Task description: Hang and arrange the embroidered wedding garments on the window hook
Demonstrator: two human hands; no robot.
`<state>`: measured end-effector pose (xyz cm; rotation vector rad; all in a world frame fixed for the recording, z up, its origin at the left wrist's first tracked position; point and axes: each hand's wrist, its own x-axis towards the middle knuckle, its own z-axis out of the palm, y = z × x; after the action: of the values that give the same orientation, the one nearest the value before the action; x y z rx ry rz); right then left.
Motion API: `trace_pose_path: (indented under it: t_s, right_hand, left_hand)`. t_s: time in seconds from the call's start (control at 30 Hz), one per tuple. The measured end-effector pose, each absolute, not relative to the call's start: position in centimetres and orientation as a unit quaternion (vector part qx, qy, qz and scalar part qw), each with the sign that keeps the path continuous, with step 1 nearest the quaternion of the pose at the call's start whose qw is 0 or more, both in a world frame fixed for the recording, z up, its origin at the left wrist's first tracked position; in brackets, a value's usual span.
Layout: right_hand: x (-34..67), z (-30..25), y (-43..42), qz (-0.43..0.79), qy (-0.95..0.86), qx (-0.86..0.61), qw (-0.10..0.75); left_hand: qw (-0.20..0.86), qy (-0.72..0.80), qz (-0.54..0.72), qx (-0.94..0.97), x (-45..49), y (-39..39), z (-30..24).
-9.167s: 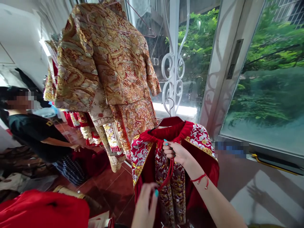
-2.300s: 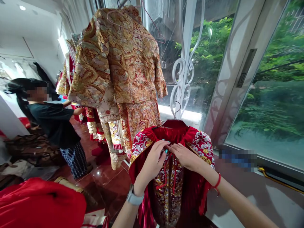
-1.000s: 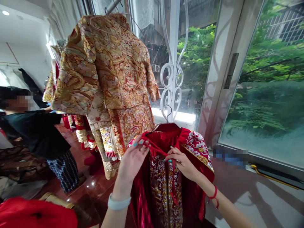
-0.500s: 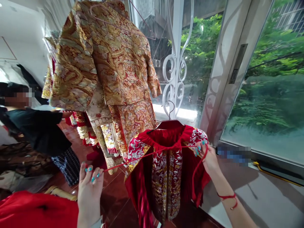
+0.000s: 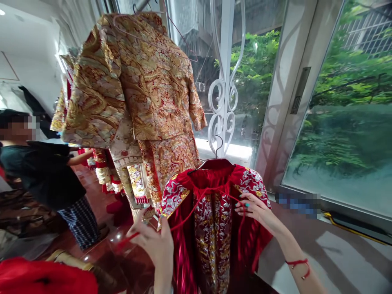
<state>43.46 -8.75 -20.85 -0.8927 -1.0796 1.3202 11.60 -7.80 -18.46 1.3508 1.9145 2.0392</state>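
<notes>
A red embroidered garment [image 5: 214, 228] with silver and gold patterns hangs on a dark hanger [image 5: 218, 163] in front of me. A thin red drawstring [image 5: 192, 210] comes from its gathered neckline, its two ends crossing at the front. My left hand [image 5: 153, 241], slightly blurred, pinches one end at the garment's left side, with a tail trailing off left. At the right shoulder, my right hand [image 5: 259, 212] has its fingertips closed on the other end, which dangles below them. A red bracelet [image 5: 298, 265] circles my right wrist.
Gold brocade garments [image 5: 159, 90] hang behind, left of a white scrolled window bar [image 5: 225, 94]. A person in dark clothes [image 5: 43, 175] reaches toward hanging garments at left. Red cloth [image 5: 45, 275] lies lower left. The window ledge [image 5: 321, 261] is at right.
My left hand has moved right, closer to the garment, and my right hand slightly left and down. The drawstring, earlier stretched taut across the neckline, now sags and crosses at the front.
</notes>
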Motion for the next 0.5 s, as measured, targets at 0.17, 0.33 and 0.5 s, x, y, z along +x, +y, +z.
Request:
trace_pose_path:
  t_s: [0.17, 0.33, 0.5]
  right_hand:
    - [40.0, -20.8, -6.1, 0.509, -0.492, -0.433, 0.558]
    - [39.1, -20.4, -4.7, 0.342, -0.602, -0.503, 0.517]
    - [38.7, -19.2, -5.2, 0.282, -0.671, -0.485, 0.485]
  left_hand:
    - [0.12, 0.625, 0.532, 0.559, 13.7, -8.0, -17.4]
    - [0.333, 0.661, 0.26, 0.62, 10.0, -10.3, -18.4]
    - [0.36, 0.532, 0.313, 0.7, 14.2, -10.6, -16.9]
